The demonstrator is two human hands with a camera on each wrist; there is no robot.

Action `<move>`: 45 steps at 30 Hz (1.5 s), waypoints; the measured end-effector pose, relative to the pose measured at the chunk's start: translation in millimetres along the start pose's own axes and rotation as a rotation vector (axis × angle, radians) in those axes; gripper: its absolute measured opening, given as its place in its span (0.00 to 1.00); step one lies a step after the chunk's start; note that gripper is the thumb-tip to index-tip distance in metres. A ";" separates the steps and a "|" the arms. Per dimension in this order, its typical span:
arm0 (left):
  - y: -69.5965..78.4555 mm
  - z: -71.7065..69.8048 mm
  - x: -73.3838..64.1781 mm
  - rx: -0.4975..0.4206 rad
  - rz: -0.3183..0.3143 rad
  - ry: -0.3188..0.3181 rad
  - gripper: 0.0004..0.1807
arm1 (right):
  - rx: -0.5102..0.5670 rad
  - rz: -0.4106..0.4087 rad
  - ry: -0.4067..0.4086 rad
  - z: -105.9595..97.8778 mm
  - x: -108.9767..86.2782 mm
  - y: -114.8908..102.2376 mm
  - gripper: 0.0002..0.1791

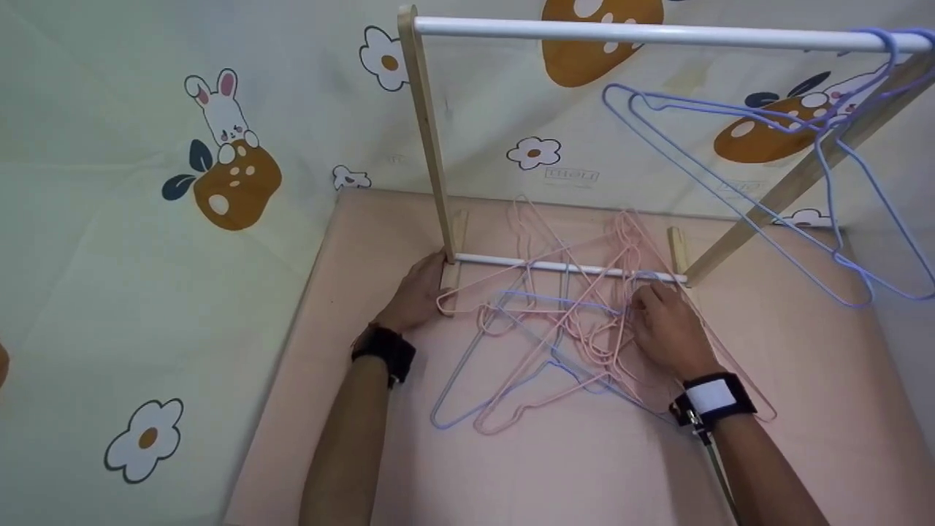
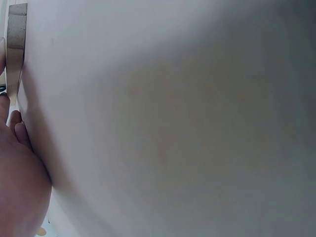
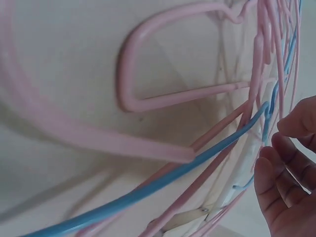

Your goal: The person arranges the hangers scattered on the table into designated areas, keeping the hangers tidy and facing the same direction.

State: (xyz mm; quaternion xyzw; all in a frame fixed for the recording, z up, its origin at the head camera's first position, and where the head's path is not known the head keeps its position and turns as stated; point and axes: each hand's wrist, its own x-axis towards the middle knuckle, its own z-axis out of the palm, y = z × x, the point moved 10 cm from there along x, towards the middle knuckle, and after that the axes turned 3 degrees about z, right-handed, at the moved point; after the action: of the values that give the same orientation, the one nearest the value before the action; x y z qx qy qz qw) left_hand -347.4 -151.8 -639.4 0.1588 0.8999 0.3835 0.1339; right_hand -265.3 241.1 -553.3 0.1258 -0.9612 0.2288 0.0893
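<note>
My left hand (image 1: 416,296) grips the left wooden foot (image 1: 451,281) of a small garment rack (image 1: 431,139) at the base of its post. In the left wrist view only part of this hand (image 2: 22,182) shows, beside the wooden foot (image 2: 16,49). My right hand (image 1: 672,329) is over the hanger pile, its fingers loosely bent beside the hook of a blue hanger (image 1: 467,351). In the right wrist view a small gap shows between thumb and fingertips; the blue hanger (image 3: 163,185) passes just beside them. Pink hangers (image 1: 504,398) lie tangled around it.
Several blue-purple hangers (image 1: 730,191) hang at the right end of the white top rail (image 1: 621,31). The lower white bar (image 1: 497,261) runs behind the pile. A pink surface (image 1: 511,475) lies beneath, and patterned wall sheeting (image 1: 292,109) stands behind and at the left.
</note>
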 end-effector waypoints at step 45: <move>4.9 -2.7 -0.9 0.050 0.042 0.009 0.46 | 0.173 0.259 0.043 -5.6 17.7 -1.9 0.07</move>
State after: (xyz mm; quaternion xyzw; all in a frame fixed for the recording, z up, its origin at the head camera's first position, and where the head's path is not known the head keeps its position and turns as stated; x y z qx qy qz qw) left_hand -346.7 -150.6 -633.9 0.1795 0.9063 0.3641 0.1178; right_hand -281.0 238.5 -543.5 0.0031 -0.9439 0.3229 0.0686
